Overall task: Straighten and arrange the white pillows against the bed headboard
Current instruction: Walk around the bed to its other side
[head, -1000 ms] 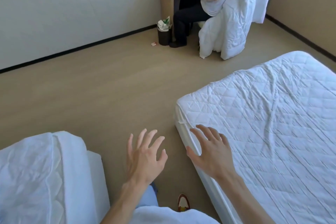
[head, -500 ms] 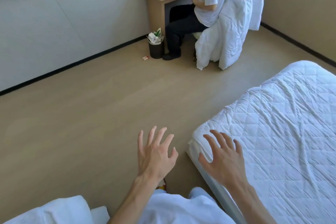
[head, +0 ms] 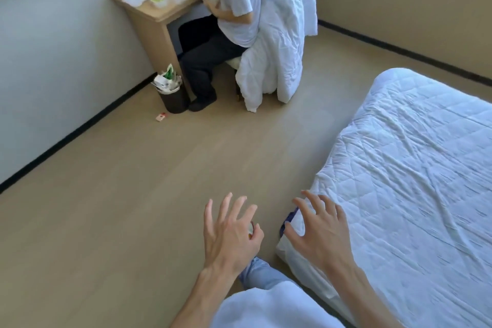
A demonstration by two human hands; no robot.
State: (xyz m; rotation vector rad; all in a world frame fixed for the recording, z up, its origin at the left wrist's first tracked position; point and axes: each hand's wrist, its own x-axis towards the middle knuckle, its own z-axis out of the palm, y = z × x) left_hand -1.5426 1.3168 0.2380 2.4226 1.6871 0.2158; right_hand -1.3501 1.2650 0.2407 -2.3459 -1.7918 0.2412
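No white pillow and no headboard show in the head view. My left hand (head: 230,234) hangs over the wooden floor at bottom centre, fingers spread, holding nothing. My right hand (head: 318,230) is beside it, fingers spread and empty, over the near corner of a bed with a white quilted mattress cover (head: 407,181) that fills the right side. Whether the right hand touches the cover I cannot tell.
A person (head: 234,16) sits on a chair draped with a white duvet (head: 277,48) at a wooden desk (head: 154,16) in the far corner. A dark bin (head: 173,97) full of rubbish stands by the desk. Tan floor (head: 133,208) spreads between.
The view has swung right and up: the white bed at the lower left has left the frame, and the desk corner looks nearer. Both hands stay spread and empty.
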